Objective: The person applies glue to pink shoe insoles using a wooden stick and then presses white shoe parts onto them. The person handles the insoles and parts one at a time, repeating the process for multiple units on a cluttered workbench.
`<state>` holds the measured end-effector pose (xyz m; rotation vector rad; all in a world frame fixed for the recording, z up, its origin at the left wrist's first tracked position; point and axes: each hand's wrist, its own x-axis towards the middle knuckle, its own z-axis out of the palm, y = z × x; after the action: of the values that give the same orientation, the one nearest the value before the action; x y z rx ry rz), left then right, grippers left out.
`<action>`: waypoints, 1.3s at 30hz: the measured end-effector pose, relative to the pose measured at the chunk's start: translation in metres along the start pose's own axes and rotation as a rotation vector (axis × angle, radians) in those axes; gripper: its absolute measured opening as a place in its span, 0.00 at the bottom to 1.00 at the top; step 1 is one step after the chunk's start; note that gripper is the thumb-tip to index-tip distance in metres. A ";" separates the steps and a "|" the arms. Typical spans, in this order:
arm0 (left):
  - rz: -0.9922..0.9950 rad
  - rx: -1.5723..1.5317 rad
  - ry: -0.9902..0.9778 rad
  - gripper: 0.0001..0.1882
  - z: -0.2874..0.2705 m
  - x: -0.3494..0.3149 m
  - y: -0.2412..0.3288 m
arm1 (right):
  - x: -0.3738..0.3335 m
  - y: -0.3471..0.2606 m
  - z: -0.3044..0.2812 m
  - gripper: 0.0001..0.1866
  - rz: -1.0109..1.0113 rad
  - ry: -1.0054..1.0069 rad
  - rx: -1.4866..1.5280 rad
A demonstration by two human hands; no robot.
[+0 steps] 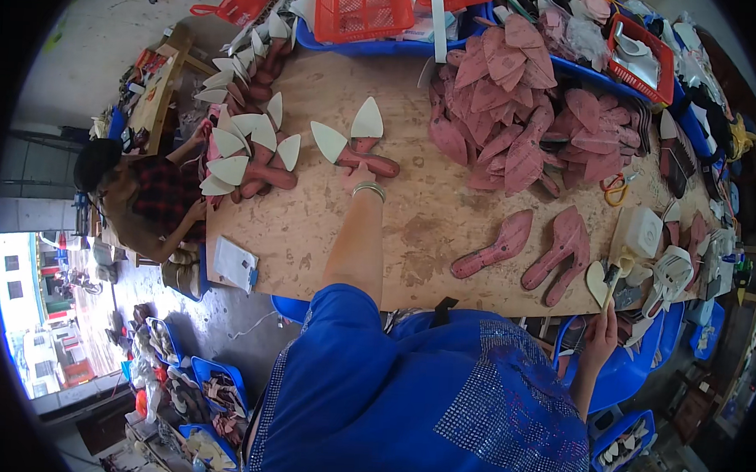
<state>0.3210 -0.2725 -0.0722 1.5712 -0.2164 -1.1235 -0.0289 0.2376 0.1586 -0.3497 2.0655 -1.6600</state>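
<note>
My left hand (359, 179), with a bangle at the wrist, is closed at the end of a pink shoe insole (381, 165) lying on the wooden table. That insole and the one crossing it carry white pointed toe pieces (368, 118). At the right table edge my right hand (599, 332) is closed around the thin handle of a brush (609, 288), its tip beside a white plastic container (640, 230). A cream pointed piece (596, 284) shows just left of the brush. Bare pink insoles (492, 245) lie between my hands, two of them overlapping.
A heap of pink insoles (506, 98) covers the far right, with orange-handled scissors (617, 189) beside it. White-tipped insoles (259, 167) cluster at left, near another person (148, 192). Red baskets (362, 12) and blue bins line the far edge. A small clear bag (236, 263) lies front left.
</note>
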 end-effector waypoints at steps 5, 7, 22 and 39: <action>0.068 0.191 0.094 0.24 -0.003 0.003 -0.003 | 0.000 -0.015 0.017 0.18 0.015 -0.007 -0.018; 0.106 0.299 0.108 0.21 -0.004 -0.009 0.001 | 0.002 -0.019 0.020 0.18 0.008 -0.019 -0.021; 0.863 1.470 -1.107 0.33 -0.086 -0.315 -0.054 | 0.007 -0.015 0.000 0.18 0.029 -0.036 0.056; 0.810 0.967 -0.754 0.16 -0.123 -0.210 -0.033 | 0.009 -0.001 -0.003 0.18 -0.020 -0.094 0.060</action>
<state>0.2878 -0.0405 0.0013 1.4715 -1.9403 -0.9035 -0.0380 0.2355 0.1584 -0.4220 1.9453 -1.6804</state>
